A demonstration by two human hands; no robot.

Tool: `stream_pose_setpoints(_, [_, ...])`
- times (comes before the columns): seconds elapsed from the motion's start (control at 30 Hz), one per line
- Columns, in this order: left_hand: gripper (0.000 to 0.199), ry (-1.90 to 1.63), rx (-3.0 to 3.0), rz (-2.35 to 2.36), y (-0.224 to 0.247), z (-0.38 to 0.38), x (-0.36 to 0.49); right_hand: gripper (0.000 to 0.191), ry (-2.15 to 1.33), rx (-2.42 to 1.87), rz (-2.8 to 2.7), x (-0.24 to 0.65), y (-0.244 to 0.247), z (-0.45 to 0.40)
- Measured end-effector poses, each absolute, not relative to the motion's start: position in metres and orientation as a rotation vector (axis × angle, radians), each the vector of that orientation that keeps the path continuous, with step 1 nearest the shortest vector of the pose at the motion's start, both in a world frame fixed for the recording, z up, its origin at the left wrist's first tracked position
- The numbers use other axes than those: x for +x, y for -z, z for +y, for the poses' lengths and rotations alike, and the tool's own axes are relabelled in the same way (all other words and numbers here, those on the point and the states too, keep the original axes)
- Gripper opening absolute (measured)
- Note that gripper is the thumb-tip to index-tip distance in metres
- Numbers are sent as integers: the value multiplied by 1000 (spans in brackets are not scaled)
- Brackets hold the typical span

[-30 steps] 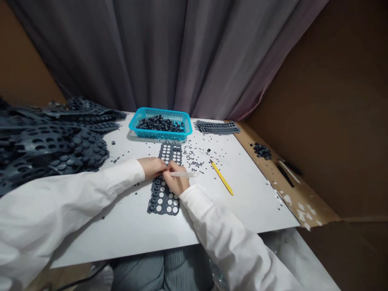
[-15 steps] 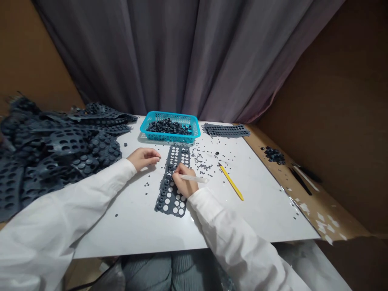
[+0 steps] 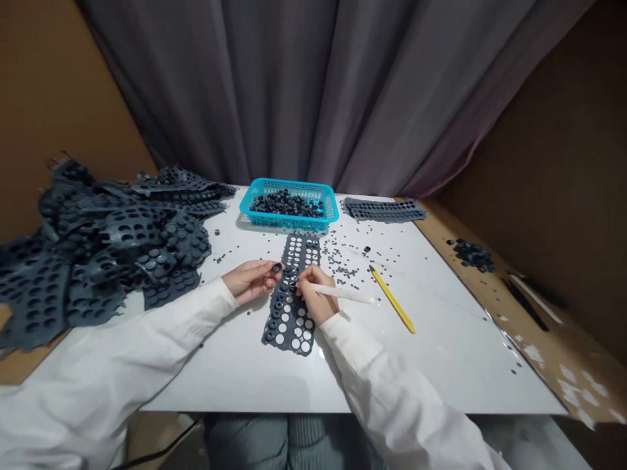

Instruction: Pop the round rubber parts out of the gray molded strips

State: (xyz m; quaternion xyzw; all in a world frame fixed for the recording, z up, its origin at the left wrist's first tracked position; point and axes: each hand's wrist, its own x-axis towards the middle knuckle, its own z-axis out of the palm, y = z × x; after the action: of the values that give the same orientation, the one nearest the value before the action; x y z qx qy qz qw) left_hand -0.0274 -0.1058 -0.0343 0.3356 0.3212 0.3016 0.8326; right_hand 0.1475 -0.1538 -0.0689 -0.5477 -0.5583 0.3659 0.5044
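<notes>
My left hand [image 3: 251,282] is closed, pinching a small round black rubber cap [image 3: 277,267] between thumb and forefinger at the left edge of the perforated rubber sheet [image 3: 289,326]. My right hand [image 3: 318,295] grips a white pen-like stick [image 3: 345,294]; its tip is at the middle of the sheet, partly hidden by the fingers. White surface shows through the sheet's round holes. Along its left column, several round black pieces sit in place.
A blue basket [image 3: 245,207] of black pieces stands behind the sheet. Rubber sheets pile [image 3: 122,228] at left; another sheet [image 3: 386,210] lies back right. A yellow pencil-shaped tool [image 3: 392,300] and scattered black discs [image 3: 345,272] lie right. Black pieces [image 3: 473,254] heap farther right.
My left hand has moved right to the sheet's edge, and the cap in its fingers now shows clearly. My right hand still holds the white stick over the sheet. The view has shifted slightly.
</notes>
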Motion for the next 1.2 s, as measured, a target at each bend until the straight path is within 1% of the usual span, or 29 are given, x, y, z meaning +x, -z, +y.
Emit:
stream_pose_setpoints(0.13, [25,-624,624,644,33,-114,-24,4,-859,-1316,-1355,148,68,-155])
stream_pose_setpoints(0.3, [19,-606,635,680,34,-119,-23,3,-848,-1325,-1324,147,65,-155])
stream_pose_setpoints(0.4, [27,-631,702,708,36,-119,-22,7,-817,-1268,-1275,146,62,-157])
stream_pose_setpoints(0.5, [41,-664,788,793,39,-118,-21,20,-837,-1151,-1235,147,57,-159])
stream_pose_setpoints(0.53, [45,-676,818,831,40,-118,-20,21,-857,-1118,-1245,147,56,-160])
stream_pose_setpoints(0.6, [52,-700,885,897,41,-119,-18,17,-860,-1070,-1300,145,53,-164])
stream_pose_setpoints(0.63, [54,-708,922,921,42,-120,-17,14,-836,-1054,-1346,143,52,-166])
stream_pose_setpoints(0.73, [58,-697,1029,973,43,-123,-15,28,-750,-1011,-1484,135,51,-170])
stream_pose_setpoints(0.83, [57,-646,1175,1006,47,-123,-19,28,-710,-1020,-1510,143,50,-159])
stream_pose_setpoints(0.93, [48,-673,1494,1038,51,-122,-27,28,-551,-1162,-1388,198,42,-132])
stream_pose_setpoints(0.97, [43,-693,1684,1077,53,-122,-30,28,-445,-1279,-1304,228,38,-123])
stream_pose_setpoints(1.03, [25,-671,2039,1132,55,-127,-34,29,-126,-1658,-1064,298,29,-109])
stream_pose_setpoints(1.07, [21,-634,2144,1137,57,-132,-35,30,-39,-1744,-973,334,25,-106])
stream_pose_setpoints(1.2, [26,-526,2177,1115,61,-150,-31,26,172,-1942,-767,452,18,-113])
